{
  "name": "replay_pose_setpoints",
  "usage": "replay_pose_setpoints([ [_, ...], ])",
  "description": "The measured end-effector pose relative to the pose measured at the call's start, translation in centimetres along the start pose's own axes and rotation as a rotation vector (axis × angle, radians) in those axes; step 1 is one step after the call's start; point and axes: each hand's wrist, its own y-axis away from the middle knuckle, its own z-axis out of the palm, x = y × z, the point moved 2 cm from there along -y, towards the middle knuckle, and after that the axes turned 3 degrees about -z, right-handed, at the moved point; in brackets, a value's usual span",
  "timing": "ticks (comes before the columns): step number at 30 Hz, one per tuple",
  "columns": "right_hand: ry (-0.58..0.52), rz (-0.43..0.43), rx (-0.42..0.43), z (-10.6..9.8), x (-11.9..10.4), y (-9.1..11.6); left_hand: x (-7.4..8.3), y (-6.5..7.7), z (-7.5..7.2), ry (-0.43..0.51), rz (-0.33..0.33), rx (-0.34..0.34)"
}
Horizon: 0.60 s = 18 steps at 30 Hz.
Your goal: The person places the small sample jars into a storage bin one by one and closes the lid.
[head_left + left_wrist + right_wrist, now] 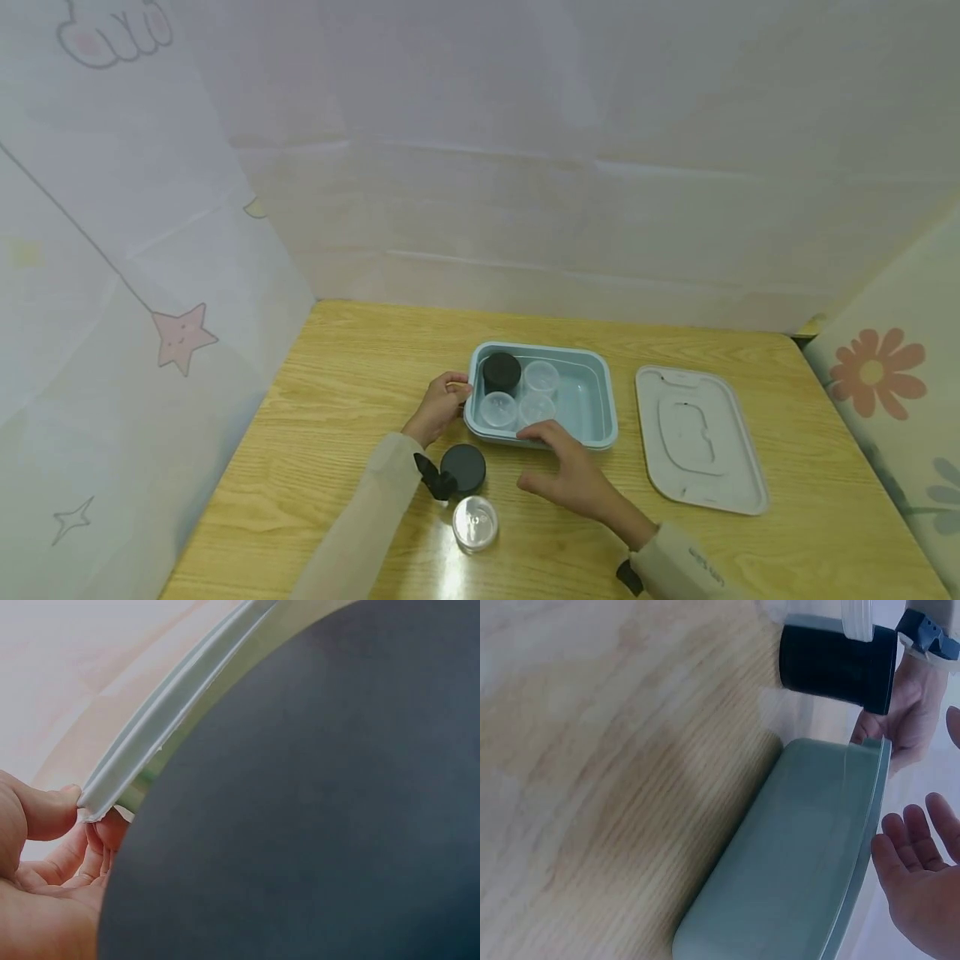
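Observation:
A light blue plastic tub (581, 400) stands on the table, holding a black round container (501, 372) and several clear round containers (540, 377) in its left half. My left hand (441, 408) pinches the tub's left rim; the left wrist view shows the thumb above and fingers beneath the rim (142, 735). At the near side, my right hand (566, 475) has its fingers spread, fingertips at the tub's front rim, with nothing gripped. Between my forearms stand a black round container (463, 468) and a clear round one (475, 523). A large dark surface (315, 802) hides much of the left wrist view.
A white rectangular lid (701, 437) lies flat on the wooden table (360, 367), right of the tub. Printed sheets (525, 208) hang behind the table and at both sides.

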Motion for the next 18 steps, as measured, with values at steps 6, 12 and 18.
replay_pose_setpoints([
  [6,-0.019,-0.017,-0.045,1.1,-0.3,0.6,0.2,0.3,0.0,0.000,0.012,-0.005],
  [12,-0.075,-0.045,-0.092,2.2,-0.7,1.1,-0.2,-0.1,0.0,0.009,0.021,-0.005],
  [18,-0.128,-0.087,-0.132,3.8,-0.9,1.8,-0.3,0.0,0.0,0.004,0.025,0.001],
])
